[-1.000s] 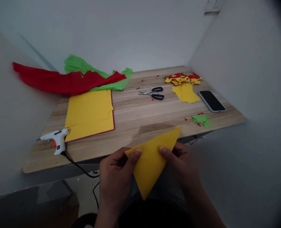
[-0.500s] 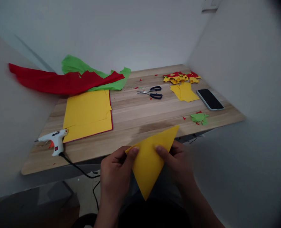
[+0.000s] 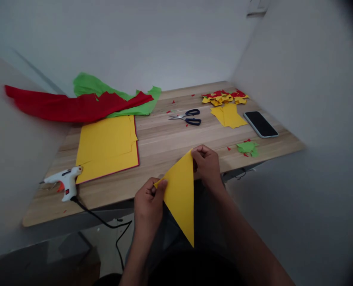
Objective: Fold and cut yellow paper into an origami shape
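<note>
A folded yellow paper triangle (image 3: 181, 192) hangs in front of me at the near edge of the wooden table (image 3: 164, 145). My left hand (image 3: 149, 202) pinches its left corner. My right hand (image 3: 206, 165) grips its top corner over the table edge. The long point of the triangle reaches down toward my lap.
A white glue gun (image 3: 63, 182) with a black cord lies at the near left. Yellow sheets (image 3: 106, 145), red paper (image 3: 72, 105) and green paper (image 3: 97, 85) lie on the left. Scissors (image 3: 188, 116), paper scraps (image 3: 225, 103), green scraps (image 3: 247, 147) and a phone (image 3: 260, 124) sit on the right.
My right hand slid from the triangle's middle up to its top corner. The triangle turned so that corner points up over the table edge. My left hand kept its pinch.
</note>
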Available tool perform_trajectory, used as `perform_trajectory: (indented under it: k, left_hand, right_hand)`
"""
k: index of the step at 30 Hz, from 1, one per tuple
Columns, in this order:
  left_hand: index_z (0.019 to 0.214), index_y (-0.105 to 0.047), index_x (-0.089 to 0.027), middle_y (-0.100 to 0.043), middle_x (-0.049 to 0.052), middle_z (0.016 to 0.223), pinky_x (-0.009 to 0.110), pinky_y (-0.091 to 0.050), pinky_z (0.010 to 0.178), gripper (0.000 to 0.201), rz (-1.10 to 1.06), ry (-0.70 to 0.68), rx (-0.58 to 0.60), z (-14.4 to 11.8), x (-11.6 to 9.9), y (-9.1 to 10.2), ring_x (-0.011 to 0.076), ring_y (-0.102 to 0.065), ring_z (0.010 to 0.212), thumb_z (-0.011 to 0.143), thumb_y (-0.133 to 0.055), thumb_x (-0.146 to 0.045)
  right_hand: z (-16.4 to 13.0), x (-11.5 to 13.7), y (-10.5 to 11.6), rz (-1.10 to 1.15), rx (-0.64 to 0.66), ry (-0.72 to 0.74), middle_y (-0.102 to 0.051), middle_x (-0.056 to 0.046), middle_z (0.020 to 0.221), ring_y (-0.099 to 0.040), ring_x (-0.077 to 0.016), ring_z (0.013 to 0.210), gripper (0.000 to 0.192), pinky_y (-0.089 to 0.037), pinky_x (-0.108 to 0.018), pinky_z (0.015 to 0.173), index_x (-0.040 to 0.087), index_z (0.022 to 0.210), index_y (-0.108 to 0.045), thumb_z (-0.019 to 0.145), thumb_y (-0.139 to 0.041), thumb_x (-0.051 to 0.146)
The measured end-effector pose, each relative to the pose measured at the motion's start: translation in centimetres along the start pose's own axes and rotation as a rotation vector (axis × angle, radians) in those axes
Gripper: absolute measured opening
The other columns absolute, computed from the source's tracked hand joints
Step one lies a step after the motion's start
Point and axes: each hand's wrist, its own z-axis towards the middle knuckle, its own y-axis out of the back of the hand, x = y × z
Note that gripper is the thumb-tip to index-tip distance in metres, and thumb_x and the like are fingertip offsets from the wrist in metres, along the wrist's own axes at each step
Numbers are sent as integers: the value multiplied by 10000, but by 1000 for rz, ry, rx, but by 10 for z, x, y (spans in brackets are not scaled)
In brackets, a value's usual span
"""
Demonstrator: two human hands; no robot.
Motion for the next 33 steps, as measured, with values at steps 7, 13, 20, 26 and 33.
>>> perform_trajectory:
  k: [7, 13, 20, 26, 33]
  left_hand:
    - [685, -569, -183, -385, -71, 511, 199, -242, 429, 350, 58, -48, -88, 7, 7, 6, 90, -328, 468, 845, -625, -489]
    - [720, -614, -187, -503, -45, 522, 210, -290, 445, 291, 148, -125, -95, 6, 8, 1, 108, -413, 479, 877, -602, -431]
    - [739, -654, -199, -595, -34, 544, 224, -356, 495, 243, 350, -258, -151, 22, 6, -1, 116, -492, 481, 893, -575, -370]
    - [758, -682, -195, -617, -28, 534, 223, -367, 483, 220, 347, -354, -133, 58, 21, -7, 122, -518, 462, 869, -598, -366]
    - [754, -663, -198, -612, -18, 568, 220, -349, 455, 216, 195, -197, 26, 64, 30, 1, 131, -512, 483, 867, -621, -378]
  right_hand:
    - [-5, -11, -3, 55, 97, -75, -656, 23, 719, -554, -106, 507, 350, -442, -213, 423, 205, 931, -654, 752, -705, 502]
    - [-19, -14, -9, 45, 20, 34, -575, 30, 598, -510, -114, 552, 271, -411, -233, 504, 198, 659, -630, 785, -722, 420]
    - [21, -22, 3, 162, -263, 79, -602, 23, 686, -500, -103, 522, 267, -418, -224, 455, 220, 790, -648, 831, -647, 483]
    - [33, -23, 8, 15, 146, 136, -654, 0, 803, -591, -143, 694, 281, -491, -253, 591, 249, 965, -713, 777, -720, 458]
    - [30, -22, 10, -14, 161, 73, -702, 4, 712, -619, -159, 679, 115, -504, -286, 648, 238, 702, -726, 737, -749, 345]
